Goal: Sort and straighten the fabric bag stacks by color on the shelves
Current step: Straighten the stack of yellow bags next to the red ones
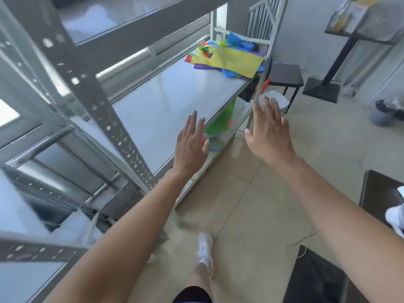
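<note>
Left hand: centre of frame, palm down, fingers extended and spread, holding nothing, over the front edge of the grey metal shelf. Right hand: right of centre, fingers likewise wide, empty, above the tiled floor. Mixed-colour fabric bags lie in a loose pile at the shelf's far end, upper centre-right. More bags occupy the lower shelf, between the hands.

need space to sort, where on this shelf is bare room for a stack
The middle shelf is bare from the near perforated post up to the mixed bag pile, which crowds the far end. Both hands are open and hold nothing.
</note>
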